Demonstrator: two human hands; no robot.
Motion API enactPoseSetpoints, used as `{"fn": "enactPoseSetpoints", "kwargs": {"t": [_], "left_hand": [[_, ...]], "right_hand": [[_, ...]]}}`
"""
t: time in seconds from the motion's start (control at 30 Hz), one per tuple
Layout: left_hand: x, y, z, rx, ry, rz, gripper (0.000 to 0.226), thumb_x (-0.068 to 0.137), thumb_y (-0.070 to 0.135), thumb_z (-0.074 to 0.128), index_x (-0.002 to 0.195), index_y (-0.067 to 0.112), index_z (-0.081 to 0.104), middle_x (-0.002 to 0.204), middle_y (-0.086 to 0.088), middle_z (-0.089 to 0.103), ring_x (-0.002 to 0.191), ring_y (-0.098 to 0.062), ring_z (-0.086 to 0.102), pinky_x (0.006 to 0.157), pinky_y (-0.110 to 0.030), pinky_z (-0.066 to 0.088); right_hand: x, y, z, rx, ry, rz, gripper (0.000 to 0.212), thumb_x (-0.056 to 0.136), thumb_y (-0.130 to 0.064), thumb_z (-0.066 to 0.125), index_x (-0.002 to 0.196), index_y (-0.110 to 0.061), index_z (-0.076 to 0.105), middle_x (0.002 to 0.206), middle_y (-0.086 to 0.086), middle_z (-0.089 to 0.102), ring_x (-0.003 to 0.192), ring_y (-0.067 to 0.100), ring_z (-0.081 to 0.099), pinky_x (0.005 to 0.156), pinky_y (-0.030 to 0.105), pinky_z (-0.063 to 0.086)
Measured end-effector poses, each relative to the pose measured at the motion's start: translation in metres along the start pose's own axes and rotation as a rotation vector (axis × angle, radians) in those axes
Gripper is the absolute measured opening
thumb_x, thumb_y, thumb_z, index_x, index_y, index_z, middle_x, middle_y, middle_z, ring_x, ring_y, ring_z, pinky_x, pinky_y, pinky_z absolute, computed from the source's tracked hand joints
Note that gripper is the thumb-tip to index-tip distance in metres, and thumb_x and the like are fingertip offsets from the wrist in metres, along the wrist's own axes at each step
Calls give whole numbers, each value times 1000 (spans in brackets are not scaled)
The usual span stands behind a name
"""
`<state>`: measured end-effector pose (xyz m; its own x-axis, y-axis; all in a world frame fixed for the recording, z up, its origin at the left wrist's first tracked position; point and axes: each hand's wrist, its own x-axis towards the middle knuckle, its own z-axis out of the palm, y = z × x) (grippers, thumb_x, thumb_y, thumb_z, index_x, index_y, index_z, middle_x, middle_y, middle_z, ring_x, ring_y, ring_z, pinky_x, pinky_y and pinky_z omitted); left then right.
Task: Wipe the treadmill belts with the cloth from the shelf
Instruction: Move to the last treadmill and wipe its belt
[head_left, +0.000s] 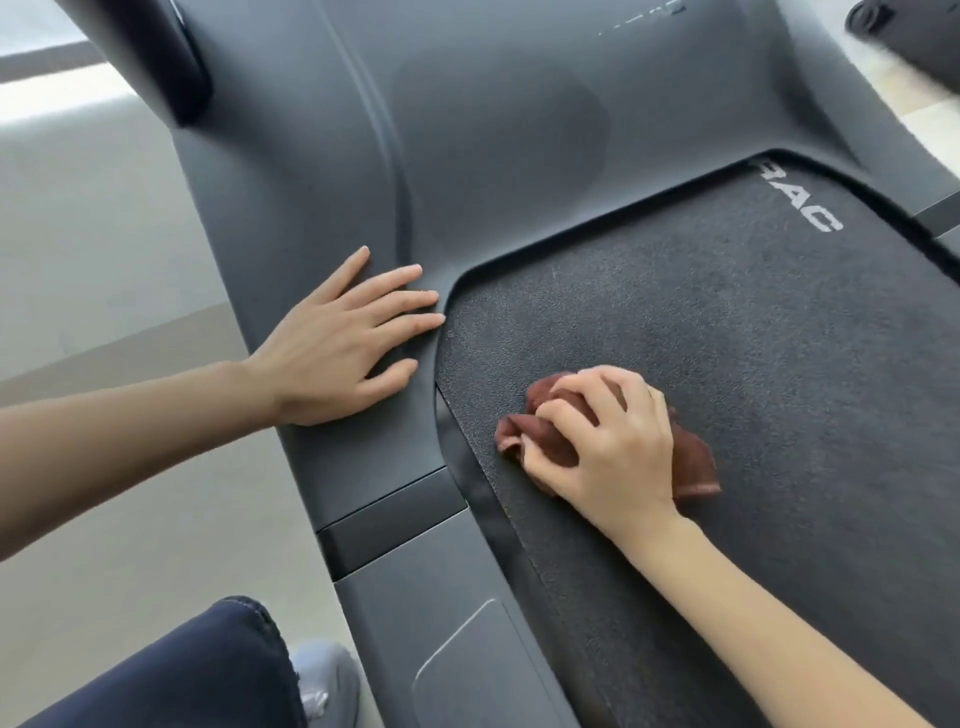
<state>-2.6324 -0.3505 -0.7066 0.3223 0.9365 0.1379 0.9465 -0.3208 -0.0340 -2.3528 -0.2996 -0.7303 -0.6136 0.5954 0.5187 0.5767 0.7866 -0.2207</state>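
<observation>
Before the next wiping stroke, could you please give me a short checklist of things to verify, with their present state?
1. Grip: the right hand holds the bunched brown cloth: ok.
2. Contact: the cloth lies on the black belt, near its left edge: ok.
3. Brace: the left hand lies flat on the grey side rail, off the belt: ok.
4. Belt stopped: cannot tell from one still picture.
5. Cloth clean or damp: cannot tell.

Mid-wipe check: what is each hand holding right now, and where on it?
The right hand grips the bunched brown cloth over its middle, pressing it on the belt. The left hand holds nothing; it rests flat on the grey side cover.
</observation>
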Motion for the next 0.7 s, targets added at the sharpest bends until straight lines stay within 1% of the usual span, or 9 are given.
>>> {"fn": "enactPoseSetpoints", "kwargs": {"t": [0.1,0.17,0.27,0.33,0.4,0.47,0.57,0.63,0.7], "left_hand": [[0,2,3,46,-10,-23,56,92,42,30,140,18,46,144,0,46,141,-19,27,117,-50,10],[1,2,3,51,-6,-29,56,92,42,30,140,18,46,144,0,46,140,-19,28,117,-50,11],[2,4,1,50,-3,-32,56,91,41,30,140,18,46,143,-1,47,140,-19,29,116,-51,12],[1,4,1,65,-8,-40,56,91,41,30,140,18,46,143,-1,47,140,-17,28,116,-51,12],[1,5,1,78,-13,-35,56,91,40,30,139,18,46,143,-2,47,140,-14,25,116,-52,12],[0,5,1,75,-23,-34,56,91,40,29,140,17,46,143,-3,47,141,-12,20,116,-52,11],[3,12,1,43,-23,-62,60,89,43,30,139,14,45,143,-6,46,142,-10,14,115,-55,10],[11,29,1,6,-43,16,61,89,44,31,139,13,46,144,-7,45,142,-16,21,115,-55,10],[23,57,7,-37,-47,129,61,90,45,32,140,13,45,147,-5,42,141,-21,25,117,-51,9]], "right_hand": [[63,8,37,-80,5,18,24,71,-44,65,81,-22,67,97,1,66,90,33,59,73,41,45],[104,13,55,-146,-37,103,32,69,-48,60,88,-23,66,96,2,63,87,32,58,70,40,44],[116,9,57,-168,-94,200,39,65,-48,57,91,-20,64,95,3,61,85,31,56,69,39,42],[90,4,43,-164,-80,144,36,65,-47,58,88,-20,65,96,3,62,87,32,56,70,39,40],[47,-1,16,-82,-79,94,34,66,-45,62,89,-20,67,100,3,63,91,32,56,72,39,38],[-7,-8,-15,-10,-85,75,30,68,-41,65,89,-19,68,102,2,64,96,33,57,76,41,39],[-99,-15,-71,-4,-100,88,28,70,-36,71,93,-20,67,103,3,65,102,31,57,85,45,41],[-143,-10,-99,-37,-94,83,30,71,-36,73,97,-23,64,102,3,67,104,29,57,91,48,41],[-156,0,-108,-59,-81,86,31,73,-39,73,98,-24,61,100,4,68,103,30,59,93,49,41]]}}
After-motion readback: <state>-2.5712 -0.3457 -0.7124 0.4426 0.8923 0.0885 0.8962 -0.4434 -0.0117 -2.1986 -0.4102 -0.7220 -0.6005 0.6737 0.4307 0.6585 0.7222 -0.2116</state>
